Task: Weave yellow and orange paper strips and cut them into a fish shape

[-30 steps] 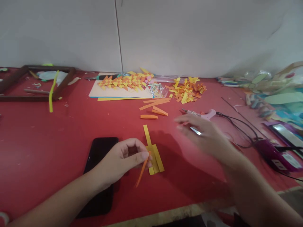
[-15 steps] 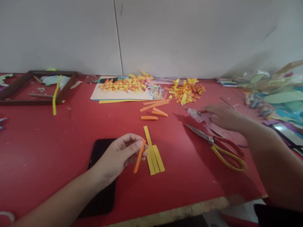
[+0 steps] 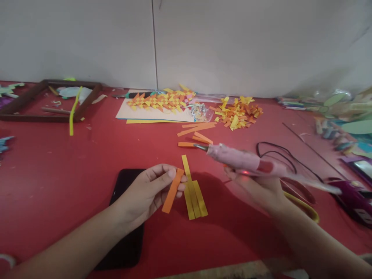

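Note:
Between thumb and fingers, my left hand pinches an orange paper strip, held tilted over the table. Just right of it lie several yellow paper strips, side by side, one reaching farther back. My right hand is wrapped round a pink glue gun, raised with its metal tip toward the left. A small red light glows on the gun and a glue stick sticks out behind. Scissors with red and yellow handles lie partly hidden beneath my right hand.
A black phone-like slab lies under my left forearm. Farther back are loose orange strips, a woven orange and yellow paper piece and a heap of folded paper pieces. A brown frame is at left, a black cord at right.
My right hand has lifted the glue gun off the table and brought it left, toward my left hand. The orange strip has turned to show its broad face.

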Action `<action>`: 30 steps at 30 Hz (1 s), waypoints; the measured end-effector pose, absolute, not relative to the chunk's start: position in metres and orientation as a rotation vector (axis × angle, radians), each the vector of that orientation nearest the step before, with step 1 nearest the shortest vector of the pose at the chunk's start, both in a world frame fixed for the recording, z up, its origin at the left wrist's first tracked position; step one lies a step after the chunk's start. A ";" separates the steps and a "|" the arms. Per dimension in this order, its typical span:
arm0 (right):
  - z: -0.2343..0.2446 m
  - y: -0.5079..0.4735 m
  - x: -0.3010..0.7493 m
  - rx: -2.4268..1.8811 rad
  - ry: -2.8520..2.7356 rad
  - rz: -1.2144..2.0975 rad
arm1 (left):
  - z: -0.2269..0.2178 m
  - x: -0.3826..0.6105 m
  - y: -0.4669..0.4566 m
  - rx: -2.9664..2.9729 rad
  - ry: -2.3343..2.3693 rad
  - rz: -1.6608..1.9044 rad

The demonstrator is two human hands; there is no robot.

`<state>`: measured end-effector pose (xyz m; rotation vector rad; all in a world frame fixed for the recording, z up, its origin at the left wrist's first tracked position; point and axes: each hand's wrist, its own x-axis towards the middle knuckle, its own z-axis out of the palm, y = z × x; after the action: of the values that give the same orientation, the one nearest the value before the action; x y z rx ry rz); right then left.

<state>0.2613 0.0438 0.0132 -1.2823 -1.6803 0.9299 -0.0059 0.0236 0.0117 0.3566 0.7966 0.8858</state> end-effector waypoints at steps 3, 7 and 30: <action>0.012 0.047 0.256 -1.206 -1.318 1.340 | 0.014 -0.005 0.024 0.359 0.824 0.881; 0.013 0.051 0.259 -1.122 -1.266 1.487 | 0.018 -0.003 0.025 0.371 0.882 0.882; 0.019 0.048 0.254 -0.777 -2.396 0.207 | 0.016 -0.001 0.024 0.316 0.897 0.888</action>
<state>0.2539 0.0479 0.0190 -0.7774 -2.3962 0.2068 -0.0012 0.0244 0.0159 0.3165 0.8971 0.8884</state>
